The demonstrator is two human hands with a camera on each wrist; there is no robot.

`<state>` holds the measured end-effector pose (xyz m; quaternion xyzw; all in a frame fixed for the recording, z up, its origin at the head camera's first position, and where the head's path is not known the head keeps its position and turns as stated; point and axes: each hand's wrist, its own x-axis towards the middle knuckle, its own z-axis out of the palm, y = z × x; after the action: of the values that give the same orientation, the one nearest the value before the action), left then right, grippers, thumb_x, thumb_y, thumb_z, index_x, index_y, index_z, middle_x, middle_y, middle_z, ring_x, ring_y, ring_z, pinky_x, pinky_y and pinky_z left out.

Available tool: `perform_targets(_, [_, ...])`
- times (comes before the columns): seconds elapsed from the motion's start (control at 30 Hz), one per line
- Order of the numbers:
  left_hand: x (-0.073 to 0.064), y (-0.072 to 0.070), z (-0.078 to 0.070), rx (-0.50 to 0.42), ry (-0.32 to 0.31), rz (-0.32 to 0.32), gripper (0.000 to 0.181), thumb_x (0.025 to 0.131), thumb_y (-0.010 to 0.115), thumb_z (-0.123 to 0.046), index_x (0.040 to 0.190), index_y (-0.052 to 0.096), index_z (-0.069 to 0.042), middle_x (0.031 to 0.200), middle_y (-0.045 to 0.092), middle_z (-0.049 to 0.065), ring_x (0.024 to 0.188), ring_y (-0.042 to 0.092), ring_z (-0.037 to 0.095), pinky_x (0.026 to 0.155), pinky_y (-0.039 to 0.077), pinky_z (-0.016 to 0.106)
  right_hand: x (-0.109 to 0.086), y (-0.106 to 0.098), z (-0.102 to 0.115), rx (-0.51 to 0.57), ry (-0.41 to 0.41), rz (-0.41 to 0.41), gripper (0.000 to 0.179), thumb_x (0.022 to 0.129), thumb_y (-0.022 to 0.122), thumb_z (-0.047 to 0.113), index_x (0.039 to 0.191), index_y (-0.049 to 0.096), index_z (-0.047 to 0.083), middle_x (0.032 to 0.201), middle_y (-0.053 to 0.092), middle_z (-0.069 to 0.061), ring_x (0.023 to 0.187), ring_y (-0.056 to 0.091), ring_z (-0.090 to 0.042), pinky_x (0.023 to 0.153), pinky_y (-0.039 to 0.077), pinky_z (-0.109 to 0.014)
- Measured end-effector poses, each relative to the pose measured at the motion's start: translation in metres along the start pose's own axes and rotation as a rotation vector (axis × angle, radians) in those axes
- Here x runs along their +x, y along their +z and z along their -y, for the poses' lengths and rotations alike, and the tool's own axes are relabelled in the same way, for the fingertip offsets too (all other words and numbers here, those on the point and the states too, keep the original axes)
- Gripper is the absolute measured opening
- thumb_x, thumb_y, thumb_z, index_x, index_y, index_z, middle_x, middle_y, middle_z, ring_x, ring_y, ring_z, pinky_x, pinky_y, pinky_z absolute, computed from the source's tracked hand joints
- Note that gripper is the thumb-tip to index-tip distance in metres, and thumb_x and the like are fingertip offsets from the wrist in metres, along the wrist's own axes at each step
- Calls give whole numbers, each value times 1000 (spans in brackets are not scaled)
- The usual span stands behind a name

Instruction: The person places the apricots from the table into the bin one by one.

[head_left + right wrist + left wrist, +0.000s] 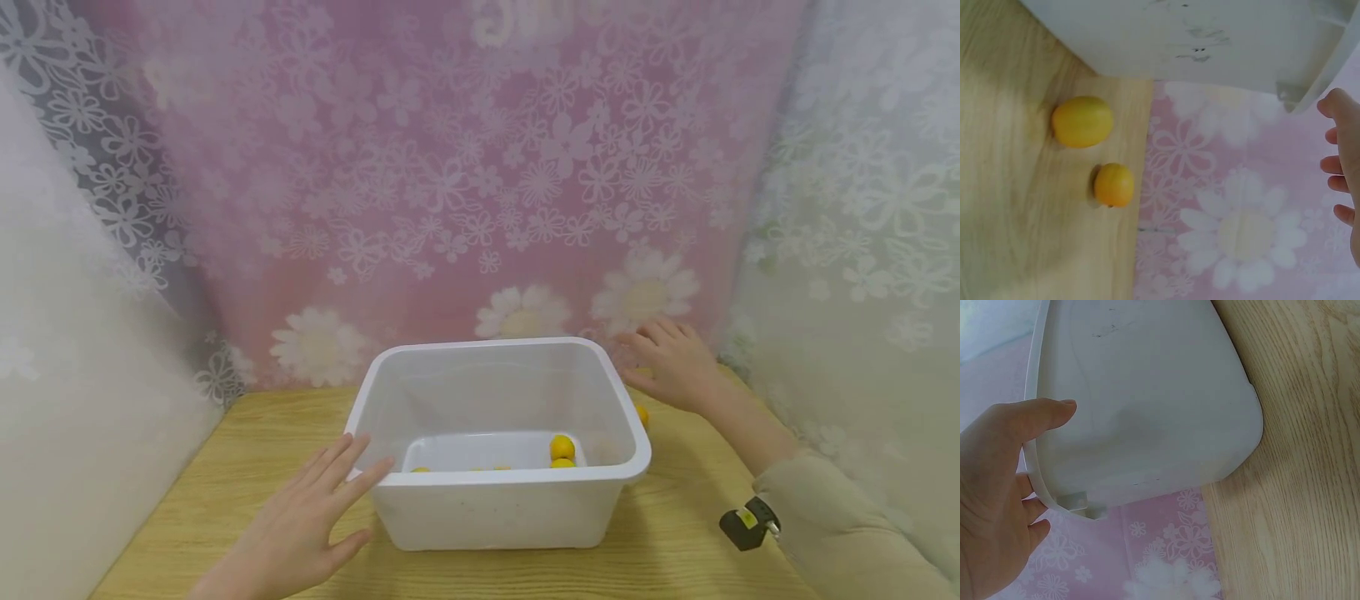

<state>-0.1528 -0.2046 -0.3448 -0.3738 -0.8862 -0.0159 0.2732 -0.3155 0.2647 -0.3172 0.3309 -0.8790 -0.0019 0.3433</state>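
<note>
A white plastic tub (495,512) stands on the wooden table, with several round yellow-orange fruits (562,447) on its floor, partly hidden by the front wall. At the tub's front left corner is my left hand (303,508), its fingers nearly straight over the rim and its thumb apart from them. My right hand (671,367) hovers by the right rear corner, fingers loosely extended and holding nothing. Outside the tub's right side lie two fruits in the right wrist view: a larger yellow one (1082,121) and a smaller orange one (1114,185).
The wood-grain table (255,450) meets a pink floral sheet (450,208) behind the tub. Pale floral sheets flank the left (82,333) and right (855,275). A small black device (750,523) is attached at the right sleeve.
</note>
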Motion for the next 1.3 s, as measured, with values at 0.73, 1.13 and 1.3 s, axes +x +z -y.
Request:
perform_targets(0.73, [0, -4, -5, 12, -57, 47, 80, 73, 74, -36, 143, 38, -21, 143, 37, 17, 129, 36, 34, 108, -5, 19, -72, 45, 6, 11, 59, 271, 59, 73, 72, 45, 116, 59, 7, 103, 55, -8, 100, 50, -32, 85, 41, -55])
perform_targets(1.13, [0, -2, -4, 24, -25, 20, 80, 73, 73, -36, 143, 38, -21, 144, 36, 17, 128, 38, 36, 110, -1, 22, -93, 74, 21, 11, -1, 202, 48, 68, 73, 45, 98, 61, 9, 97, 53, -7, 93, 51, -31, 74, 45, -51])
perform_targets(1.3, [-1, -2, -3, 26, -21, 14, 80, 73, 73, -37, 143, 38, -20, 144, 36, 17, 127, 38, 36, 110, -1, 22, -98, 82, 24, 56, 39, 226, 59, 65, 74, 50, 102, 61, 6, 97, 54, -7, 93, 50, -29, 75, 43, -50])
